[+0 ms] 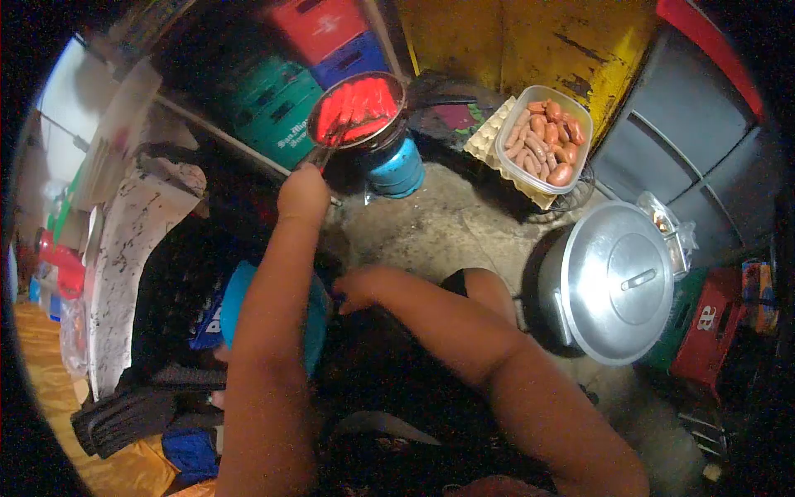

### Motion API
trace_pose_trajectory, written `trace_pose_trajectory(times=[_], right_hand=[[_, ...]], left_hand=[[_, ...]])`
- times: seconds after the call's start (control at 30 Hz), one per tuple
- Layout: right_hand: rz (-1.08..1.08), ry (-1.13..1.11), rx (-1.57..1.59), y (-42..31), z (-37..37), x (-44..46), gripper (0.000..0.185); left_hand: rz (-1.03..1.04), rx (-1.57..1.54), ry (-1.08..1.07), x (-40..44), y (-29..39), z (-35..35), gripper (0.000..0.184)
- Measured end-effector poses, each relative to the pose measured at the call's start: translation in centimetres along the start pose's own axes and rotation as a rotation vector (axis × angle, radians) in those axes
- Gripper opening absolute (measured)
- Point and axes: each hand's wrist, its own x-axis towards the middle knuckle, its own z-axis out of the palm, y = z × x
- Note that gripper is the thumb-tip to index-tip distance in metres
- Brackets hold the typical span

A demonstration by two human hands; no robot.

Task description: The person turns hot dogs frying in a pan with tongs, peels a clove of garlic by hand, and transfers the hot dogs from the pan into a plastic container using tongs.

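A frying pan of bright red hotdogs sits over a small stove with a blue gas tank. My left hand reaches out to it, closed around the pan's dark handle. Nearer my body, my right hand has its fingers curled together beside a blue plastic container, which my left forearm partly covers. Whatever those right fingers hold is too dark to make out.
On the right, a clear tub of sausages rests on egg trays. Nearby stands a large lidded metal pot. Green crates and a red crate are behind the pan; another red crate is at right.
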Motion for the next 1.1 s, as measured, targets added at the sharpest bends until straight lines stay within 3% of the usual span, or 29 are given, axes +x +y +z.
trace_pose_trajectory(times=[0.13, 0.23, 0.33, 0.53, 0.67, 0.73, 0.97, 1.1], right_hand=[[-0.017, 0.027, 0.008, 0.5, 0.9, 1.0, 0.067], [-0.008, 0.021, 0.027, 0.2, 0.3, 0.3, 0.067], [0.020, 0.030, 0.005, -0.3, -0.1, -0.2, 0.067], [-0.028, 0.054, -0.019, 0.3, 0.7, 1.0, 0.067], [-0.063, -0.093, 0.006, -1.9, -2.4, -2.0, 0.067], [-0.048, 0.000, -0.014, -0.2, -0.2, 0.2, 0.067], [-0.080, 0.068, 0.005, 1.7, 2.6, 3.1, 0.067], [-0.054, 0.027, -0.010, 0.1, 0.7, 1.0, 0.064]], left_hand=[[-0.005, -0.080, -0.011, 1.4, -1.2, 1.0, 0.033], [-0.104, -0.245, -0.145, 2.6, -2.0, 0.9, 0.042], [-0.048, -0.314, -0.120, 2.5, -2.9, 0.6, 0.041], [-0.045, -0.081, 0.053, 2.7, -4.2, -0.4, 0.037], [-0.060, -0.009, -0.009, 3.2, -4.1, -1.1, 0.031], [-0.043, 0.053, -0.066, 3.5, -3.5, -1.6, 0.030], [-0.042, 0.055, -0.118, 5.4, -2.0, -0.9, 0.042], [-0.076, 0.036, -0.105, 6.5, -1.6, 0.5, 0.048]])
